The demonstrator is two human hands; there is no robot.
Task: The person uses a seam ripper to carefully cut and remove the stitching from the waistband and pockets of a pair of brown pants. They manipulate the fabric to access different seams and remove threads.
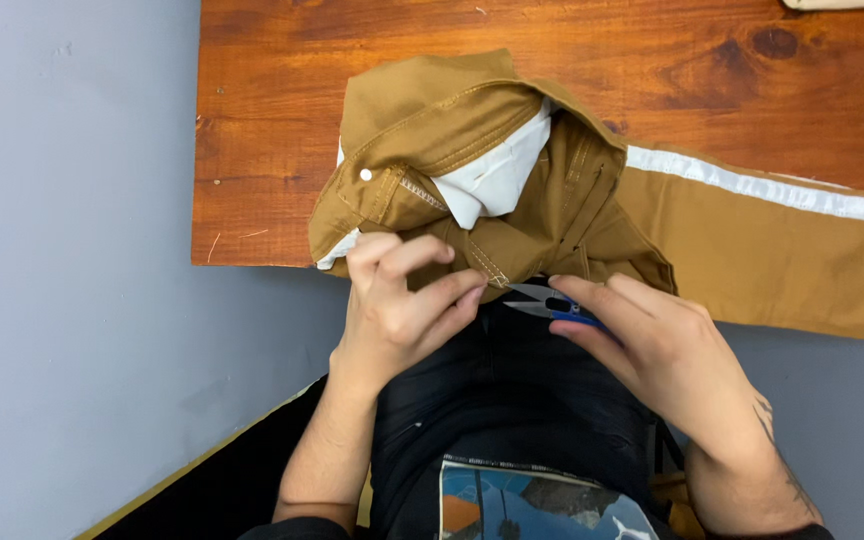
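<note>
Tan trousers (752,250) with a white side stripe lie over the front edge of a wooden table (272,120). The waistband end (432,130) is bunched up, showing white pocket lining (497,175) and a silver snap button (366,175). My left hand (402,305) pinches the hem-like edge of the fabric near a stitched seam. In my right hand (652,350) is a small pair of blue-handled thread snips (542,302), with its metal blades pointing left toward the pinched seam, just short of it.
The table's front edge runs just beyond my hands, with grey floor (72,300) to the left and below. My dark-clad lap (512,420) and a printed shirt fill the bottom middle. A pale object (842,4) sits at the table's far right corner.
</note>
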